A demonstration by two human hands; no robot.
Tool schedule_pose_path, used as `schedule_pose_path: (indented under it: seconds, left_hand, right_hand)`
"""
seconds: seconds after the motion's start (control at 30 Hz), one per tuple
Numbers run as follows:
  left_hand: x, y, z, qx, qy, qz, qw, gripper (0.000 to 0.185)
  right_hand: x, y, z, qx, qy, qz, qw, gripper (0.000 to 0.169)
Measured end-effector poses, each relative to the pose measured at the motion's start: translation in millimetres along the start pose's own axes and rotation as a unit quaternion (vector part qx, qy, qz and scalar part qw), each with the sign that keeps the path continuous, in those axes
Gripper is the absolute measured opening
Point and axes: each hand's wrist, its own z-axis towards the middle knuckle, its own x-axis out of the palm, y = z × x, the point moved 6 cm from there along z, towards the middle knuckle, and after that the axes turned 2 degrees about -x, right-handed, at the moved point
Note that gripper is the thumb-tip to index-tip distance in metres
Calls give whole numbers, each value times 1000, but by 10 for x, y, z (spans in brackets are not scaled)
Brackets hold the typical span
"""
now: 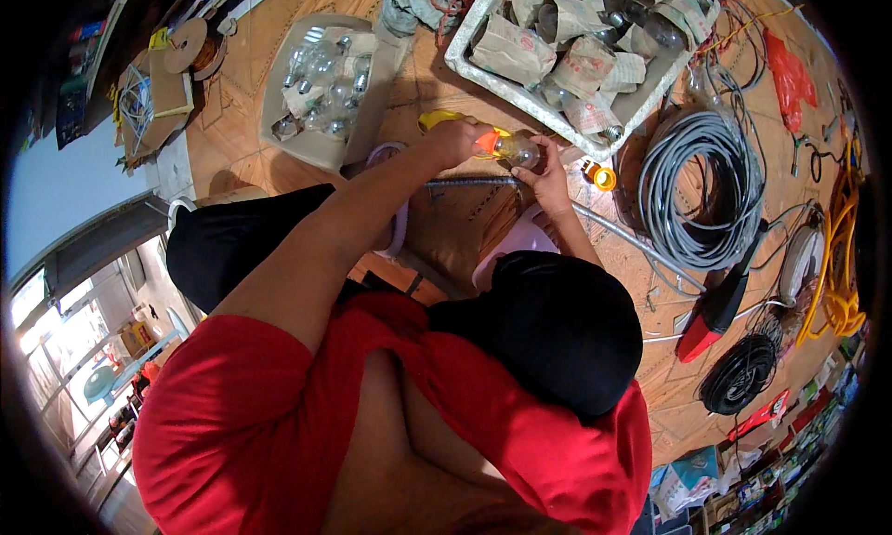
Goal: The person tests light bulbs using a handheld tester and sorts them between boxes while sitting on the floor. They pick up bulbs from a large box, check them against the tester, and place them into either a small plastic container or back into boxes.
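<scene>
My left hand (456,143) is closed on a bright orange piece (489,143) at the base end of a clear glass light bulb (521,153); whether it is a socket or a wrap cannot be told. The fingers and thumb of my right hand (547,176) grip the bulb's rounded end. A yellow object (437,119) lies just behind my left hand, partly hidden. To the right of my right hand, a yellow-orange ring-shaped fitting (603,179) rests on the floor. A dark rod (470,181) runs below both hands.
A beige bin (270,110) holds clear bulbs at upper left. A white foam box (456,61) holds bulbs in paper sleeves. Coiled grey cable (648,186), a black-and-red tool (721,308), a black wire coil (739,374) and yellow cord (829,305) lie on the right.
</scene>
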Motion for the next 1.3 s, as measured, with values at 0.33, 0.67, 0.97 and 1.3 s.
schedule_pose_path:
  seconds: [0.33,0.67,0.97,1.3]
  left_hand:
    - [20,-6,22,28,9,46,999,48]
    - [80,18,81,19,13,44,999,35]
    - [-12,-12,29,-12,32,7,999,39]
    - [-44,-79,31,10,19,37,999,34]
  right_hand:
    - [-88,-74,59,202,75,35,976,46]
    - [-38,-24,60,173,67,66,980,54]
    - [-109,-204,96,357,163,8,920,67]
    - [-11,-124,36,254,140,129,948,74]
